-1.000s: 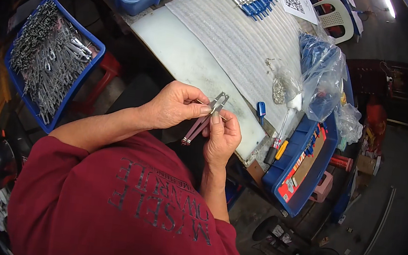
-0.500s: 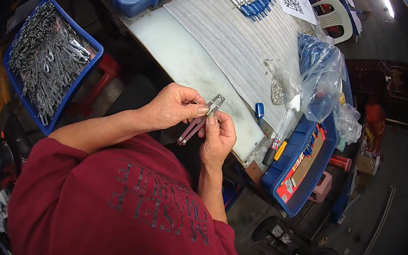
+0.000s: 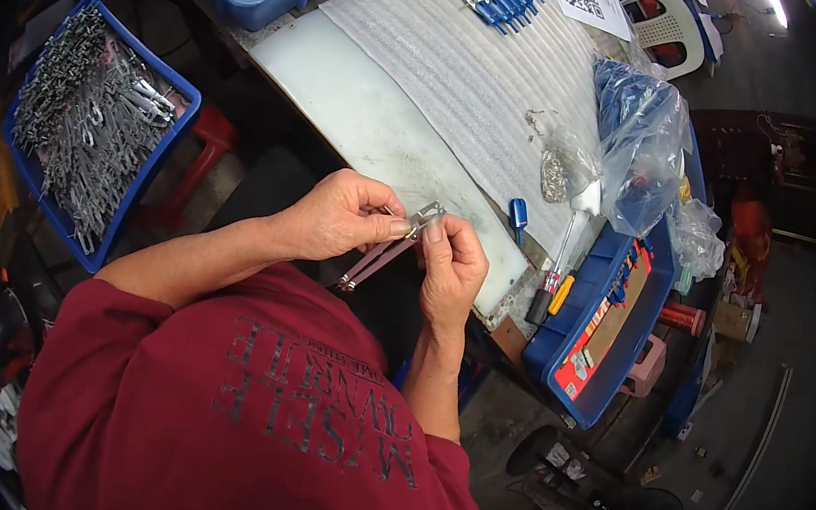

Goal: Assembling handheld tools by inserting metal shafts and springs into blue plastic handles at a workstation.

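Observation:
My left hand point(image 3: 344, 220) and my right hand point(image 3: 454, 268) meet over the table's near edge. Between them is a slim two-armed metal tool point(image 3: 379, 264), like small folding pliers, with grey jaws and two arms that look maroon. My left thumb and fingers pinch it near the joint. The right thumb and forefinger close on the jaw end, partly covering it. Its arm ends hang down toward my lap, a little apart.
A blue bin point(image 3: 142, 186) of metal parts stands at left; another blue bin point(image 3: 255, 11) is at the back. On the table lie blue-handled tools point(image 3: 507, 6), a small blue-handled piece point(image 3: 518, 215), a screwdriver point(image 3: 544, 299) and clear bags point(image 3: 641, 151). A blue tray point(image 3: 566, 323) sits at right.
My right hand has shifted slightly right and up the tool, from near the joint to the jaw end. The tool's lower ends have swung slightly left.

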### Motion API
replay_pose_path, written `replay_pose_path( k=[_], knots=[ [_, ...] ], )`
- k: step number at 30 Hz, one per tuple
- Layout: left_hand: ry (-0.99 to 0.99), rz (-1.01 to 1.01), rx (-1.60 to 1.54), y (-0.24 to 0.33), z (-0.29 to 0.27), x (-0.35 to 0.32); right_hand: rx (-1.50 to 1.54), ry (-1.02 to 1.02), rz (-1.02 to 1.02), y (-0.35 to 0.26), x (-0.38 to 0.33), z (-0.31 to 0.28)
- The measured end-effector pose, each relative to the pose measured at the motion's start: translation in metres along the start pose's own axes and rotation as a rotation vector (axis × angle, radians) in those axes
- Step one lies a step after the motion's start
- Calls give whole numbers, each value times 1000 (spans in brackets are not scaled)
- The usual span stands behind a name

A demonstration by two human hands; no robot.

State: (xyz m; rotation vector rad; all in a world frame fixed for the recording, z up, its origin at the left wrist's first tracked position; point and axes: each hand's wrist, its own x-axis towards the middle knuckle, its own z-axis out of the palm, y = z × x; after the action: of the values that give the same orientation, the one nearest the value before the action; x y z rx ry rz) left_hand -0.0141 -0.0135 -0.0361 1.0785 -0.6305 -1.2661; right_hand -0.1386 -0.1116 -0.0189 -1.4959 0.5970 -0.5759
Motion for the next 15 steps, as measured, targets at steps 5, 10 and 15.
replay_pose_path(
  k=[5,10,15],
  knots=[
    [-72,-36,51,0,-2,0,35,11,55,-7,6,-6],
    [-127,-56,78,0,-5,0,39,-75,133,-8,10,-13],
    [-104,-63,13,-6,-1,1,57,37,73,-4,7,-7]
  ],
)
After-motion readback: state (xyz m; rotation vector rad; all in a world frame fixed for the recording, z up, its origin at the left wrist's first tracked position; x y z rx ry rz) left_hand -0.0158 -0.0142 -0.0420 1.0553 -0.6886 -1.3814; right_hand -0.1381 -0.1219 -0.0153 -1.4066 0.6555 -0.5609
